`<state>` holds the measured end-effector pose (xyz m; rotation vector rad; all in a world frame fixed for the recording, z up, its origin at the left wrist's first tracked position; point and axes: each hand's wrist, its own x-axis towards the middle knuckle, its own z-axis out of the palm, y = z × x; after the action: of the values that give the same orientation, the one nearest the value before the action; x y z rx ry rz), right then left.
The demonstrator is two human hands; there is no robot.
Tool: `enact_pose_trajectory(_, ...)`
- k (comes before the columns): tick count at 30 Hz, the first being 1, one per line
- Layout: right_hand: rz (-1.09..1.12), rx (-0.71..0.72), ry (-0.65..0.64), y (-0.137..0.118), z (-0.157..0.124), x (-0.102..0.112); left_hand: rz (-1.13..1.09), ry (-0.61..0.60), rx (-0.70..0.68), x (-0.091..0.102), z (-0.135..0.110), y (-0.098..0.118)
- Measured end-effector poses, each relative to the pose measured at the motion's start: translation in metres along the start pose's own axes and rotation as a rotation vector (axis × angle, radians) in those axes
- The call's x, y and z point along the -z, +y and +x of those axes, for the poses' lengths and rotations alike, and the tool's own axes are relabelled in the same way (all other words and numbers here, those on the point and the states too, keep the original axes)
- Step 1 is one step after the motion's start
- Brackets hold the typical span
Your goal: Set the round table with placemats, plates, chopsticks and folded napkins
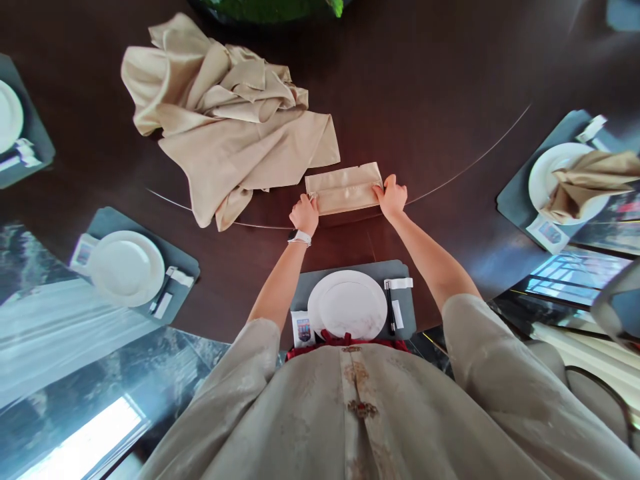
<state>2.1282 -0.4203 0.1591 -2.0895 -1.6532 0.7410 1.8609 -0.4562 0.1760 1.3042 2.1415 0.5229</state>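
Note:
A beige cloth napkin (344, 189), folded into a narrow rectangle, lies on the dark table in front of me. My left hand (305, 215), with a watch on its wrist, grips the napkin's left end. At the opposite end, my right hand (393, 198) pinches the cloth between thumb and fingers. A loose pile of beige napkins (240, 120) is heaped beyond and to the left, its near corner close to the folded one. Between my arms, nearer my body, a white plate (347, 303) rests on a grey placemat (400, 270).
To the left, another placemat holds a white plate (127, 269). At right, a folded napkin (593, 183) stands on a plate (543, 177). Green foliage (270, 10) sits at the table's far middle. A black pen-like item (391, 308) lies beside the near plate.

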Motion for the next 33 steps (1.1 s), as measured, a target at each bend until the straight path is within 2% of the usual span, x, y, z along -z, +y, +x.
enact_pose_trajectory(2, -0.043, 0.113, -0.016, 0.001, -0.001, -0.001, -0.014, 0.058, -0.069, -0.001, 0.001, 0.000)
enact_pose_trajectory(4, -0.072, 0.265, -0.122, 0.003, -0.002, 0.004, -0.048, 0.059, -0.188, 0.000, 0.003, -0.002)
enact_pose_trajectory(7, -0.071, 0.408, -0.287, 0.010, -0.007, 0.017, -0.065, -0.121, -0.401, 0.006, 0.009, -0.009)
enact_pose_trajectory(9, -0.061, 0.440, -0.329, 0.012, -0.011, 0.026, -0.048, -0.243, -0.496, 0.012, 0.011, -0.014)
enact_pose_trajectory(12, -0.058, 0.453, -0.346, 0.008, -0.015, 0.029, 0.036, -0.292, -0.572, 0.018, 0.007, -0.018)
enact_pose_trajectory(14, -0.071, 0.410, -0.345, -0.002, -0.014, 0.025, 0.111, -0.285, -0.592, 0.020, 0.002, -0.017)
enact_pose_trajectory(17, -0.052, 0.292, -0.363, -0.024, 0.002, 0.021, 0.152, -0.241, -0.546, 0.022, -0.003, -0.014)
enact_pose_trajectory(20, 0.034, 0.294, -0.324, -0.042, 0.037, 0.033, 0.059, -0.213, -0.443, 0.025, -0.002, -0.011)
enact_pose_trajectory(24, 0.057, 0.384, -0.132, -0.049, 0.097, 0.046, -0.134, -0.351, -0.356, 0.015, -0.005, -0.002)
enact_pose_trajectory(26, 0.028, 0.370, -0.093, -0.047, 0.117, 0.036, -0.140, -0.418, -0.317, 0.002, -0.012, 0.007)
enact_pose_trajectory(28, -0.016, 0.312, -0.110, -0.045, 0.126, 0.017, -0.048, -0.434, -0.265, -0.013, -0.021, 0.016)
enact_pose_trajectory(30, -0.053, 0.257, -0.138, -0.046, 0.124, -0.004, 0.089, -0.357, -0.270, -0.025, -0.029, 0.024)
enact_pose_trajectory(33, -0.069, 0.253, -0.125, -0.054, 0.119, -0.025, 0.237, -0.189, -0.478, -0.035, -0.031, 0.033)
